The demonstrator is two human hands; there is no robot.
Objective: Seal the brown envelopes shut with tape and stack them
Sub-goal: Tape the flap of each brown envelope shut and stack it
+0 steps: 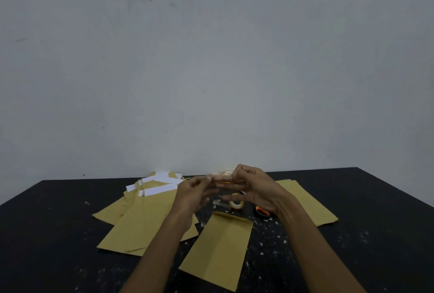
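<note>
One brown envelope (219, 249) lies flat in front of me on the black table (58, 234), flap end away from me. Above it both hands are raised close together. My left hand (193, 192) and my right hand (254, 189) each pinch an end of a short pale strip of tape (217, 178) stretched between their fingertips. A yellow tape roll (236, 202) sits on the table under the hands. A fanned pile of brown envelopes (145, 217) with white strips at their far ends lies to the left. More brown envelopes (312, 201) lie stacked to the right, partly hidden by my right forearm.
Scissors with orange-and-black handles (262, 213) lie beside the roll, partly under my right wrist. Small white paper scraps are scattered over the table. A plain grey wall (211, 57) stands right behind the table's far edge.
</note>
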